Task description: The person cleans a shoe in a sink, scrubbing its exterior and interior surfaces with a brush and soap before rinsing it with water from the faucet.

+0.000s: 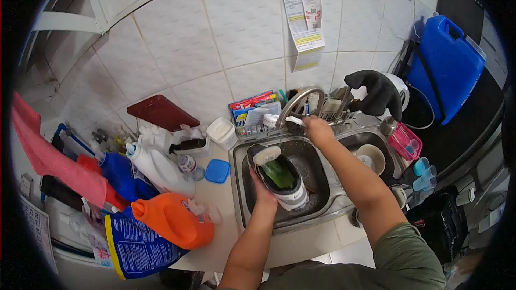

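My left hand [262,185] grips a white and grey sneaker [293,197] by its side, tilted over the left sink basin [317,169]. The shoe's opening faces up, showing a green insole [278,173] and a dark lining; its pale tongue [267,155] sticks up. My right hand [318,130] reaches to the back of the sink beside the curved metal faucet [303,102]. Its fingers are closed on a slim white handle [295,121]; whether this belongs to a brush or to the tap, I cannot tell.
Left of the sink stand an orange jug [174,220], a white bottle [161,169], a blue bag [142,247] and a blue lid [217,171]. A bowl [371,159] sits in the right basin. Cups [422,174] and a pink basket [404,140] stand at the right.
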{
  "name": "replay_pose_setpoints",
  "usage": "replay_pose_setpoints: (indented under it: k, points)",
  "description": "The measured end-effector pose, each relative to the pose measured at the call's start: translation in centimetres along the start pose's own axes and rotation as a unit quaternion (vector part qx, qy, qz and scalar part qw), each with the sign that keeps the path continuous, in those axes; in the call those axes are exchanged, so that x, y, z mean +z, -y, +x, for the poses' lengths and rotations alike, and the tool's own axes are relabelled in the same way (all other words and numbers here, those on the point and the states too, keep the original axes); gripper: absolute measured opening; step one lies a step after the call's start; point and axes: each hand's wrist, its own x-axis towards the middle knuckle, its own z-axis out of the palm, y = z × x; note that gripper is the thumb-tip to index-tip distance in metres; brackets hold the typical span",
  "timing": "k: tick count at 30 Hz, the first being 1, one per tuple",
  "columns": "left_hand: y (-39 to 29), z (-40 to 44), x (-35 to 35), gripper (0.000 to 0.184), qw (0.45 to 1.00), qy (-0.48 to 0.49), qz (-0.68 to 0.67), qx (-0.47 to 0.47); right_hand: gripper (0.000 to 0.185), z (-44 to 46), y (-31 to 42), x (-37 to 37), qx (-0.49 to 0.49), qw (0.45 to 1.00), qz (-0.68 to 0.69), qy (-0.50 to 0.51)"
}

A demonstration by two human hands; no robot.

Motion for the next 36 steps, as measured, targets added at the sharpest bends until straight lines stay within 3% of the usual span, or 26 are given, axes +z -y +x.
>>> replay_pose_setpoints:
  k: [5, 7, 9, 12, 16, 19, 22, 23, 25, 28, 29, 31, 34, 36]
  points:
    - [-0.3, -3.8, -3.0, 0.075, 0.994, 0.074, -0.051, -0.062, 0.033, -8.1, 5.4, -8.1, 0.085, 0.989, -0.085, 0.081]
    - [-1.2, -5.6, -3.9, 0.074, 0.998, 0.009, -0.044, -0.042, 0.046, -12.6, 3.0, -5.7, 0.044, 0.991, 0.026, 0.125]
    - [-1.2, -6.0, -4.2, 0.073, 0.999, -0.03, -0.037, -0.019, 0.057, -17.7, 3.0, -8.2, -0.048, 0.992, 0.08, 0.089]
    - [-1.1, -7.1, -3.1, 0.075, 0.999, -0.034, -0.032, -0.006, 0.054, -22.9, 7.2, -14.2, -0.025, 0.997, -0.014, 0.078]
    - [-0.8, -5.9, -4.5, 0.078, 0.999, -0.032, -0.01, 0.038, 0.044, -26.9, 8.5, -16.8, -0.022, 0.997, 0.008, 0.067]
    - [-0.5, -6.0, -4.6, 0.079, 0.998, -0.027, -0.008, 0.05, 0.042, -29.1, 8.8, -16.8, -0.076, 0.988, 0.085, 0.1]
    - [-0.6, -6.5, -3.2, 0.082, 0.997, -0.053, 0.02, 0.057, 0.048, -29.1, 10.1, -13.7, -0.076, 0.989, -0.01, 0.128]
    - [-0.5, -6.0, -4.4, 0.081, 0.999, -0.017, 0.011, 0.03, 0.049, -28.7, 10.6, -12.3, -0.077, 0.989, -0.042, 0.119]
    - [-0.1, -6.7, -3.5, 0.078, 0.999, -0.001, 0.021, 0.025, 0.048, -26.8, 11.2, -9.4, -0.073, 0.985, -0.049, 0.148]
    - [2.1, -7.8, -1.8, 0.073, 0.997, -0.011, 0.07, 0.001, 0.046, -22.4, 13.0, -3.3, -0.057, 0.992, -0.012, 0.11]
    - [2.3, -6.8, -3.9, 0.077, 1.0, -0.01, 0.02, -0.006, 0.046, -21.5, 12.9, -1.4, -0.054, 0.991, -0.009, 0.119]
    - [1.1, -6.0, -5.6, 0.08, 0.999, 0.032, 0.015, -0.017, 0.045, -23.3, 14.0, -3.7, -0.029, 0.987, 0.053, 0.148]
    - [1.1, -5.9, -4.9, 0.077, 0.999, -0.012, 0.03, -0.02, 0.043, -27.0, 13.2, -6.4, -0.013, 0.976, 0.059, 0.208]
    - [2.4, -5.6, -5.1, 0.072, 0.999, -0.01, 0.029, -0.017, 0.043, -25.0, 12.4, -4.7, -0.022, 0.986, 0.061, 0.152]
